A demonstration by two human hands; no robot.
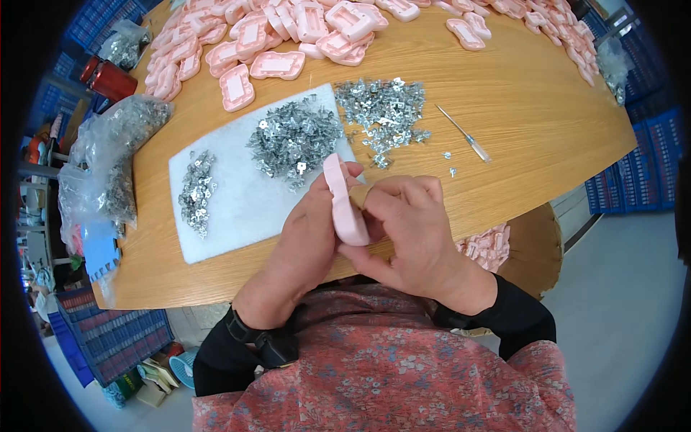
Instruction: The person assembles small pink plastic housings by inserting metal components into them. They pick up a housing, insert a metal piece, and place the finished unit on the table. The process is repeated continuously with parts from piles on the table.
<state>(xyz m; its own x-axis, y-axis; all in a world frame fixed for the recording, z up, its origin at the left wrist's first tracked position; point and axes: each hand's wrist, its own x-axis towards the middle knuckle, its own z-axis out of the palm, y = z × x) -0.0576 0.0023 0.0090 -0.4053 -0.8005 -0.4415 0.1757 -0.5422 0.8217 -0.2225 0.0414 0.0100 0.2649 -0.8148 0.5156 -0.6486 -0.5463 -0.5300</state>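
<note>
A pink plastic casing (348, 211) with a wavy edge is held on its side, tilted, above the table's near edge. My left hand (309, 223) wraps round it, thumb and fingers closed on its far and left sides. On the casing's right side, my right hand (410, 230) has curled fingers pressed in close, with the thumb by its lower end. Whatever those fingertips pinch is hidden. Just beyond my hands, a heap of small metal clips (291, 137) lies on a white foam sheet (241, 216), with a smaller pile of metal clips (196, 191) to its left.
More metal pieces (385, 108) lie on the wooden table (533, 122), near a thin screwdriver (471, 140). Many pink casings (277, 65) fill the far side. Plastic bags (108, 158) of metal parts and a red jar (108, 79) stand left. A box of pink pieces (486, 246) sits below right.
</note>
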